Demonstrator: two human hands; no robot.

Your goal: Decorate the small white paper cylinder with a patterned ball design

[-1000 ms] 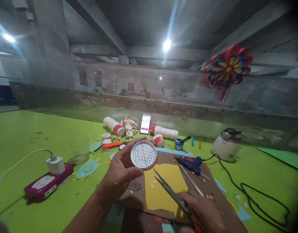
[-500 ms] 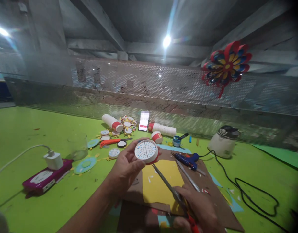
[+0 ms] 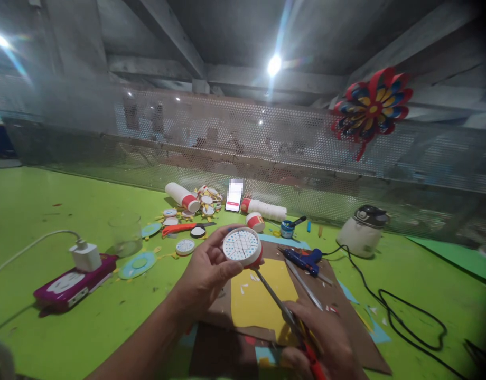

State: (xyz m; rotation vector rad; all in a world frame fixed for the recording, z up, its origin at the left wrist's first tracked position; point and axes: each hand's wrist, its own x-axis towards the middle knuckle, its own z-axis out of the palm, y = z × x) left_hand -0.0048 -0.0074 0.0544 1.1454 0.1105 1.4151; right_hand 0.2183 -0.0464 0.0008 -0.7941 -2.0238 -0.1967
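Observation:
My left hand (image 3: pixel 211 264) is closed round a cut-off paper cup base (image 3: pixel 242 246), its round, blue-dotted bottom turned toward me and a red band on its side. Red-handled scissors (image 3: pixel 280 306) are gripped in my right hand (image 3: pixel 318 338), their long blades reaching up to the lower edge of the cup piece. Whether the blades touch it I cannot tell. Below both hands lies a yellow paper sheet (image 3: pixel 262 301) with small white scraps, on brown cardboard (image 3: pixel 357 338). A similar dotted disc (image 3: pixel 185 247) rests on the table left of my left hand.
A blue glue gun (image 3: pixel 304 259) with a black cord lies at right, near a white-and-black appliance (image 3: pixel 362 235). Further back are stacked paper cups (image 3: pixel 267 209), a phone (image 3: pixel 234 196) and an orange cutter knife (image 3: pixel 183 229). A purple power strip (image 3: pixel 74 285) and clear glass (image 3: pixel 124 235) stand left.
The cup base has shifted slightly right relative to the table, and the scissors' tips have moved with it. More small white scraps show on the yellow sheet. Both holds stay the same.

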